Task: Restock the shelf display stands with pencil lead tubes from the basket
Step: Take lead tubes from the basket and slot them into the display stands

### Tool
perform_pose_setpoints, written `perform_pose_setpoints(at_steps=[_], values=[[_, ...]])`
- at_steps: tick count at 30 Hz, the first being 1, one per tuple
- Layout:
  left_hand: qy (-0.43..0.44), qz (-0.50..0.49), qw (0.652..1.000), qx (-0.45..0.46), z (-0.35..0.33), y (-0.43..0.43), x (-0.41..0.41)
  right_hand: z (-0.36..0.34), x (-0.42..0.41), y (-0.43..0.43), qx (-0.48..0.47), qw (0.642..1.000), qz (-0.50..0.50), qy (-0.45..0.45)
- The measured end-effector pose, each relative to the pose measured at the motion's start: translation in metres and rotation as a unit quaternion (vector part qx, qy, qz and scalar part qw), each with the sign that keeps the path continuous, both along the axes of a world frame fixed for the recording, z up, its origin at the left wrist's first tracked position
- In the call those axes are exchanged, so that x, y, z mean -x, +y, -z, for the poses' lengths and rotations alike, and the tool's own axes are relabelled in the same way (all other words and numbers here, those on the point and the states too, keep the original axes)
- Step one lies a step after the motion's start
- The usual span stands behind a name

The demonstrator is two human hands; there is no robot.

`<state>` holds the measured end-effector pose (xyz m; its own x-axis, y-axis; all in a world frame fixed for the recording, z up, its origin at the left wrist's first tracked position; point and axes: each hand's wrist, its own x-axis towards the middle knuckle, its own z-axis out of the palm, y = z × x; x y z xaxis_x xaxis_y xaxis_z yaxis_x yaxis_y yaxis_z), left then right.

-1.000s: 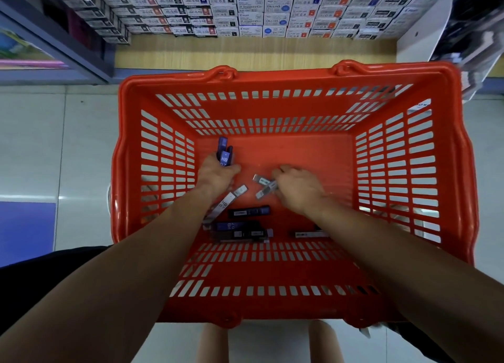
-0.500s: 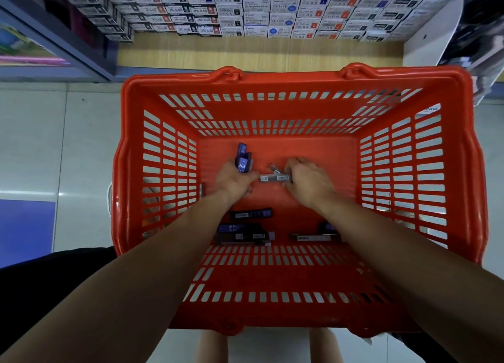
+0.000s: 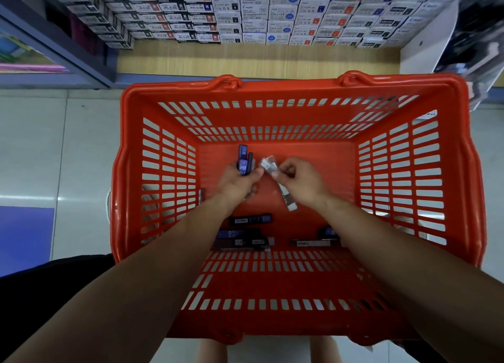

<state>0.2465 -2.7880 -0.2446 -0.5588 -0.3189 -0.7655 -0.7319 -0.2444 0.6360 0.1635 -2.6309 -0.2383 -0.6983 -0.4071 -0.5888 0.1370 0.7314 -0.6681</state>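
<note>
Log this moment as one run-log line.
left hand: holds blue HB lead tubes | right hand: pinches clear lead tubes | red basket: dark tubes loose on floor

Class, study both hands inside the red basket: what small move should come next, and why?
Probably pass the clear tube pinched by the right hand into the left hand, beside the blue tubes it grips. The hands nearly touch, and a free right hand could then gather the dark tubes lying on the basket floor.
</note>
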Motion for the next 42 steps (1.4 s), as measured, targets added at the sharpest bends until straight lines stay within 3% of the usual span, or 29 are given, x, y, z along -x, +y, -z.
perform_pose_setpoints(at_steps=[9, 13, 15, 18, 22, 25, 31, 34, 37, 42], values=[[0.009, 0.018, 0.998, -0.063, -0.014, -0.013, 0.011, -0.01, -0.005, -0.015, 0.123, 0.988, 0.039, -0.088], [-0.01, 0.028, 0.998, -0.059, -0.016, -0.023, 0.01, -0.01, -0.006, -0.015, 0.143, 0.98, 0.035, -0.133], [-0.016, 0.042, 0.998, -0.032, -0.016, -0.028, 0.009, -0.005, -0.01, -0.017, 0.111, 0.989, 0.028, -0.097], [-0.024, 0.054, 0.998, 0.02, -0.015, -0.034, 0.007, 0.003, -0.028, -0.011, -0.004, 0.994, -0.108, -0.035], [-0.042, 0.062, 0.994, 0.08, -0.012, -0.039, 0.003, 0.009, -0.048, -0.008, -0.087, 0.922, -0.362, 0.109], [-0.044, 0.058, 0.992, 0.104, -0.011, -0.04, 0.0, 0.013, -0.051, -0.012, -0.094, 0.897, -0.408, 0.138], [-0.052, 0.074, 0.992, 0.091, -0.019, -0.037, 0.005, 0.005, -0.037, -0.007, -0.1, 0.908, -0.377, 0.15], [-0.043, 0.085, 0.993, 0.067, -0.034, -0.034, 0.009, -0.006, -0.023, 0.004, -0.082, 0.951, -0.293, 0.065], [-0.015, 0.099, 0.995, 0.012, -0.053, -0.031, 0.013, -0.028, -0.007, 0.013, -0.028, 0.976, -0.211, 0.05], [0.022, 0.173, 0.982, 0.067, -0.105, -0.031, 0.017, -0.086, 0.021, 0.008, 0.035, 0.993, -0.11, 0.028]])
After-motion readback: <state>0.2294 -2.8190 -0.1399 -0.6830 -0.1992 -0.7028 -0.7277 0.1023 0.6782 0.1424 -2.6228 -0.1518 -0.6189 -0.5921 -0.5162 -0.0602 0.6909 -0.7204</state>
